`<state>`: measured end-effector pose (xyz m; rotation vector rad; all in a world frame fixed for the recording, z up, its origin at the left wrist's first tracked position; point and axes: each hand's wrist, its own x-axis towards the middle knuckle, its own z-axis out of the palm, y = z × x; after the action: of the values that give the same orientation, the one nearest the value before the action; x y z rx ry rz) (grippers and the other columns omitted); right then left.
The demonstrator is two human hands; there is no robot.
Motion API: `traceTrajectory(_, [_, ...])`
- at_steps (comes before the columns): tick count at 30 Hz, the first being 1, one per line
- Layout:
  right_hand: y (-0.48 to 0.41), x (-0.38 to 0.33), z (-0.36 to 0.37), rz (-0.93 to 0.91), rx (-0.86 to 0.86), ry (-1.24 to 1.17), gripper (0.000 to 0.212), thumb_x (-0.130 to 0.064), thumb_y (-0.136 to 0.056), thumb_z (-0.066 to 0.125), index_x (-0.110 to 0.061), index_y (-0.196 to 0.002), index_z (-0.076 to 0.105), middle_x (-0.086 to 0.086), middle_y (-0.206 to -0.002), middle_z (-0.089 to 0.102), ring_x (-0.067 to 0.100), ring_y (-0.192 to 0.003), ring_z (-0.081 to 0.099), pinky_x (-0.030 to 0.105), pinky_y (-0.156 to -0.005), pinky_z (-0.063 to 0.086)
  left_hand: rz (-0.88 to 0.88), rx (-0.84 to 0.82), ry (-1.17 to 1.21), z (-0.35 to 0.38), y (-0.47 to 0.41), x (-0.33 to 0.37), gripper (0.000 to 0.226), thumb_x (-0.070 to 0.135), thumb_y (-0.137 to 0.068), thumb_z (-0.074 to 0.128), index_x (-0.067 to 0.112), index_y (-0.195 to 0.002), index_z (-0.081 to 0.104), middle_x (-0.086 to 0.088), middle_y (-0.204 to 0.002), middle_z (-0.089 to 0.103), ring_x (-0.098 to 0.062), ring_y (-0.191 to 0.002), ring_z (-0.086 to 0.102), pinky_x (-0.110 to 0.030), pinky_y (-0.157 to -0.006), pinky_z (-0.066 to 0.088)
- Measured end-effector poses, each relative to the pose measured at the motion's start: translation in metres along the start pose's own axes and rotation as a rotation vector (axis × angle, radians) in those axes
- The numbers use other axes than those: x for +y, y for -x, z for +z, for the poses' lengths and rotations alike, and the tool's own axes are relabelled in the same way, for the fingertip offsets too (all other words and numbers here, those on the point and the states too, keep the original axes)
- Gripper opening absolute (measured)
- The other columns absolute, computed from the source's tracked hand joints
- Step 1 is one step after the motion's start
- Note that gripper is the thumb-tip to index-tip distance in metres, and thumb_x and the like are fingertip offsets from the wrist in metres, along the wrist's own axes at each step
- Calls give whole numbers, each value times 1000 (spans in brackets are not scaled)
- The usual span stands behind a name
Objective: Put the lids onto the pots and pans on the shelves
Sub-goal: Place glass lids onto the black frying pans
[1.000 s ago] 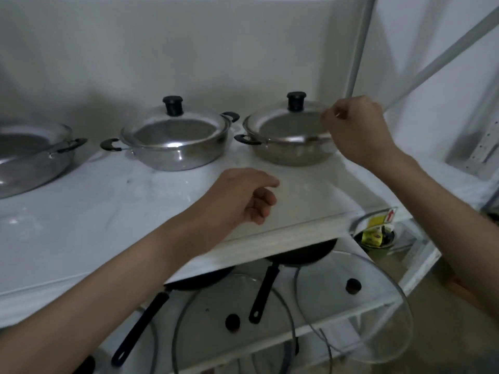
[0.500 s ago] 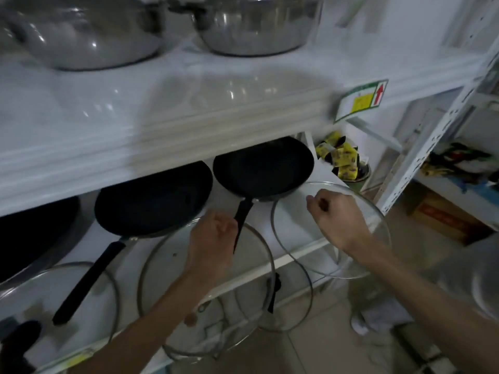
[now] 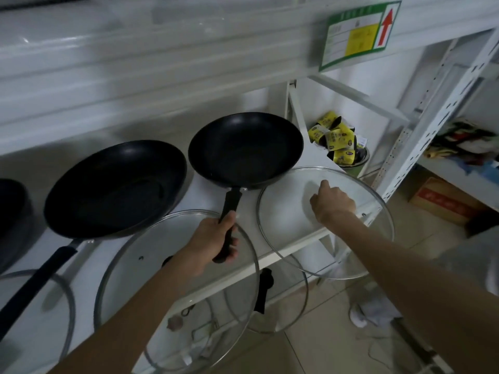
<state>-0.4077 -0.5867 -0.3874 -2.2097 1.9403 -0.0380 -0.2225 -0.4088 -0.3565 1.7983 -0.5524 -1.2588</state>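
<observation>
Lids of clear glass lie along the front edge of the white shelf (image 3: 294, 247), overhanging it. Nearest, the left hand (image 3: 213, 241) is wrapped around the black handle (image 3: 229, 220) of the right-hand pan (image 3: 245, 149), above the middle lid (image 3: 151, 255). Right of that pan's handle, the right hand (image 3: 332, 202) rests curled on the right lid (image 3: 326, 222), apparently gripping its knob. Left of that pan sits a larger black pan (image 3: 116, 187). Behind and right of it, yellow packets (image 3: 334, 136) fill a bowl.

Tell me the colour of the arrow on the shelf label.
Red, pointing upward, on the green-bordered shelf label; shown in the head view.
</observation>
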Motion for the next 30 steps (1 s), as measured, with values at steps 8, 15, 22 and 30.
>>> traceTrajectory(8, [6, 34, -3, -212, 70, -21, 20, -31, -96, 44, -11, -94, 43, 14, -84, 57, 34, -73, 51, 35, -60, 37, 5, 51, -18, 17, -4, -1, 39, 46, -97, 43, 12, -77, 47, -2, -56, 43, -10, -35, 36, -22, -33, 30])
traceTrajectory(15, [55, 70, -46, -279, 139, -196, 33, -41, -92, 48, -14, -74, 49, 7, -66, 59, 33, -66, 57, 37, -60, 51, 11, 4, -50, 1, -7, -2, 38, 46, -97, 42, 11, -82, 45, -3, -54, 42, -12, -36, 34, -21, -34, 29])
traceTrajectory(22, [70, 37, -110, -424, 303, -292, 32, -41, -92, 52, -16, -72, 53, 3, -57, 54, 25, -57, 53, 32, -53, 43, 11, -16, 12, 23, -2, -3, 41, 45, -98, 40, 9, -78, 46, -5, -55, 45, -13, -36, 37, -21, -34, 30])
traceTrajectory(30, [0, -62, -117, -487, 338, -204, 35, -45, -96, 45, -12, -103, 57, 17, -98, 68, 38, -92, 63, 37, -70, 45, -52, 16, 229, 81, 8, -4, 35, 42, -99, 38, 10, -85, 43, -4, -57, 42, -11, -34, 37, -19, -34, 32])
